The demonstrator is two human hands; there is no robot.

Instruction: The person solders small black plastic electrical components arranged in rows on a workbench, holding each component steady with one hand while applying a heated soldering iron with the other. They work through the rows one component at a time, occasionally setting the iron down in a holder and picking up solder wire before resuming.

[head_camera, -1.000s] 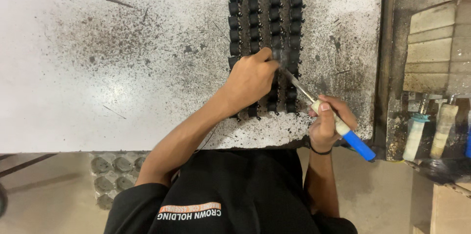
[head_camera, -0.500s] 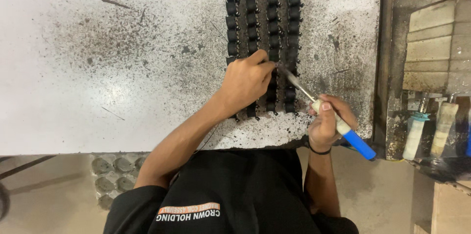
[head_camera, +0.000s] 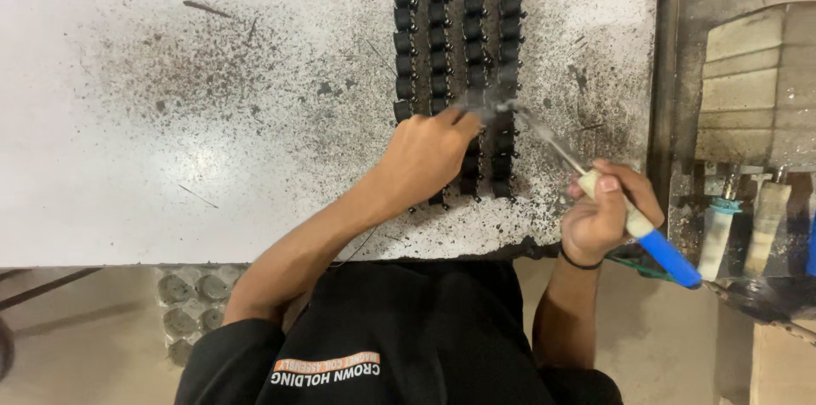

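Observation:
Several small black parts [head_camera: 455,39] lie in four rows on a white, soot-speckled table [head_camera: 170,116]. My left hand [head_camera: 425,154] rests on the lower part of the rows, fingertips pinched near the third row, holding something thin that I cannot make out. My right hand [head_camera: 608,209] grips a soldering iron [head_camera: 629,218] with a blue and cream handle. Its metal tip reaches up-left to a black part just beside my left fingertips, where a little smoke blurs the spot.
A dark metal rail [head_camera: 663,73] runs along the table's right edge. Beyond it stand a cream ribbed block [head_camera: 756,82] and pale tool handles [head_camera: 722,226] in a holder. A grey tray with round cups [head_camera: 187,303] sits below the table's front edge.
My left hand and the iron's tip have shifted slightly along the rows. Smoke now shows at the tip.

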